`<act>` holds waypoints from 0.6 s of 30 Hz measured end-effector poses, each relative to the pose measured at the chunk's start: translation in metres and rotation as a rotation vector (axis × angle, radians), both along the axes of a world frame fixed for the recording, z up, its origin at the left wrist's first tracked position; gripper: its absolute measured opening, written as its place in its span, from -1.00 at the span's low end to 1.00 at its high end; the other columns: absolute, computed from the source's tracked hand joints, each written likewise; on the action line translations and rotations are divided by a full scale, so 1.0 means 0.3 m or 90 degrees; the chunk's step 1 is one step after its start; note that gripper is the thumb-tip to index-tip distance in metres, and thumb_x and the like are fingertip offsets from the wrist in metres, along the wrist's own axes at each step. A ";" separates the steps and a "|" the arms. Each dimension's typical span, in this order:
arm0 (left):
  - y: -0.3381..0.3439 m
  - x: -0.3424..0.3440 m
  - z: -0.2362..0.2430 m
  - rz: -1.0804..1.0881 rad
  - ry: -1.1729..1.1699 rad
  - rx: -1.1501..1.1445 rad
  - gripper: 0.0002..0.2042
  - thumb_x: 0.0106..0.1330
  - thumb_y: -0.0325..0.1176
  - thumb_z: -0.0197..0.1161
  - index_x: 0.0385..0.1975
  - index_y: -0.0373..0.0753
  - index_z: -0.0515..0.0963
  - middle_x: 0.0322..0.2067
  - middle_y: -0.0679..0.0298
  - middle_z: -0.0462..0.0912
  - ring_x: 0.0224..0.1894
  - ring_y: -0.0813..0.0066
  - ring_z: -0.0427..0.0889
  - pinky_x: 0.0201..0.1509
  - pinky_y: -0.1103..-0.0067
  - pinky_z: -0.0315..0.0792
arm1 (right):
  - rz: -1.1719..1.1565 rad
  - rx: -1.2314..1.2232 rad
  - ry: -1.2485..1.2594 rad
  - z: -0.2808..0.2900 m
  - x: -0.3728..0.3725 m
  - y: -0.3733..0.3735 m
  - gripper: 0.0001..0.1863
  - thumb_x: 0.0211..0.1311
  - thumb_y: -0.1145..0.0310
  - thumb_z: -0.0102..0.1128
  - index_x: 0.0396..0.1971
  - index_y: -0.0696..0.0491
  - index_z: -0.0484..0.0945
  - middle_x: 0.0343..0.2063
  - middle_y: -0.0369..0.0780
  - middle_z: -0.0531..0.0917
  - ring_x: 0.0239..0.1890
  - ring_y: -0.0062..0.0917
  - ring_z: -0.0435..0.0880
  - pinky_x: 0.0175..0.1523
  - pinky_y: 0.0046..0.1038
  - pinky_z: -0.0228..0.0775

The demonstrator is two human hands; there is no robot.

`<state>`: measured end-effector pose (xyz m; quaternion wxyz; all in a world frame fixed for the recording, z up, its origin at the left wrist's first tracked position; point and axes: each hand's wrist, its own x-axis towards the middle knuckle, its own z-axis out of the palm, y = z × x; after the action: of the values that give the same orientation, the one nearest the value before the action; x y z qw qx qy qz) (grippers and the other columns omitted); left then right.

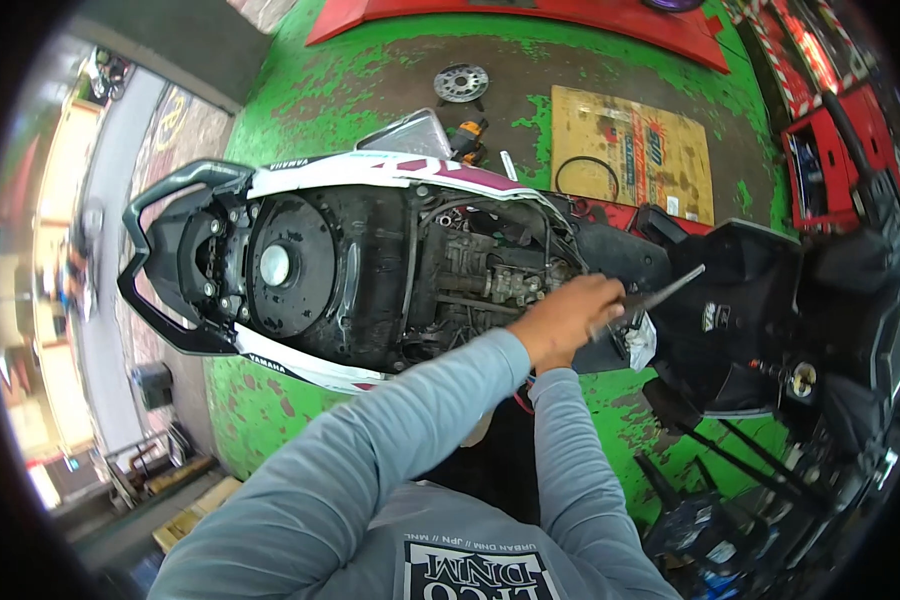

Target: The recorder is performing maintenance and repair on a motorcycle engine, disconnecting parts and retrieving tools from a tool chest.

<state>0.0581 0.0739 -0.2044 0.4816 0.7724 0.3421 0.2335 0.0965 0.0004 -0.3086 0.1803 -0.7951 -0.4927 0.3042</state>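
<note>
Gripping slim metal tool (prob. stiff; best held mid-shaft), L hand curls; R hand mostly hidden, can't tell.

a cardboard sheet on the green floor carried a black belt near its lower left corner; a brake disc was past its left edge.

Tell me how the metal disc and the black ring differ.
The metal disc is silvery; the black ring is dark. The disc is broad and pierced with holes; the ring is a thin loop. The ring lies on the cardboard; the disc sits off it. Both look round.
</note>
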 end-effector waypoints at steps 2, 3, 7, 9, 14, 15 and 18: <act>-0.071 0.013 0.028 0.068 -0.007 -0.001 -0.80 0.42 -0.22 0.15 -0.10 -0.16 0.50 -0.18 0.14 0.49 0.01 0.06 0.50 0.07 0.21 0.41 | 0.009 -0.005 -0.005 -0.003 0.006 -0.072 -0.52 0.20 0.25 0.40 0.06 0.16 0.55 -0.13 0.02 0.72 -0.09 -0.16 0.71 0.01 -0.20 0.50; -0.100 0.014 0.018 0.106 0.012 0.014 -0.82 0.39 -0.24 0.17 -0.11 -0.14 0.51 -0.19 0.16 0.48 -0.01 0.09 0.50 0.05 0.20 0.40 | 0.018 -0.007 -0.005 -0.010 0.030 -0.089 -0.53 0.20 0.25 0.40 0.06 0.16 0.56 -0.13 0.02 0.72 -0.10 -0.17 0.71 0.00 -0.21 0.50; -0.156 0.011 0.022 0.161 -0.015 0.030 -0.86 0.33 -0.29 0.24 -0.17 -0.08 0.55 -0.21 0.21 0.47 -0.04 0.16 0.49 0.01 0.22 0.38 | 0.028 -0.020 -0.016 -0.015 0.057 -0.161 -0.56 0.21 0.26 0.39 0.03 0.16 0.57 -0.16 0.01 0.73 -0.14 -0.20 0.71 -0.02 -0.22 0.50; -0.167 0.004 0.018 0.166 -0.030 0.043 -0.86 0.31 -0.30 0.25 -0.18 -0.08 0.56 -0.21 0.22 0.47 -0.04 0.17 0.48 0.01 0.25 0.38 | 0.023 -0.026 -0.022 -0.019 0.061 -0.161 -0.57 0.21 0.27 0.39 0.02 0.16 0.57 -0.17 0.01 0.73 -0.15 -0.21 0.71 -0.03 -0.23 0.50; -0.189 -0.019 0.008 0.117 -0.047 0.053 -0.81 0.21 -0.34 0.27 -0.18 -0.11 0.59 -0.22 0.21 0.46 -0.03 0.17 0.47 0.05 0.30 0.37 | -0.012 -0.029 -0.030 -0.037 0.024 -0.057 -0.60 0.22 0.28 0.39 -0.01 0.16 0.59 -0.20 0.00 0.74 -0.20 -0.25 0.71 -0.06 -0.25 0.50; -0.196 -0.022 0.006 0.120 -0.053 0.047 -0.81 0.21 -0.34 0.27 -0.18 -0.11 0.59 -0.22 0.21 0.46 -0.03 0.17 0.47 0.05 0.30 0.37 | -0.024 -0.027 -0.032 -0.042 0.023 -0.054 -0.61 0.23 0.28 0.39 -0.02 0.16 0.59 -0.20 0.00 0.74 -0.20 -0.26 0.71 -0.07 -0.25 0.50; -0.204 -0.039 -0.005 0.140 -0.089 0.050 -0.85 0.22 -0.36 0.24 -0.22 -0.09 0.60 -0.26 0.23 0.45 -0.07 0.21 0.48 0.02 0.33 0.38 | -0.053 -0.022 -0.028 -0.061 -0.013 -0.025 -0.63 0.23 0.29 0.38 -0.04 0.17 0.60 -0.22 -0.01 0.75 -0.23 -0.28 0.71 -0.08 -0.27 0.50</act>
<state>0.0463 0.0127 -0.2058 0.4451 0.7302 0.3813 0.3512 0.0926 -0.0071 -0.3268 0.1681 -0.8245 -0.4573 0.2876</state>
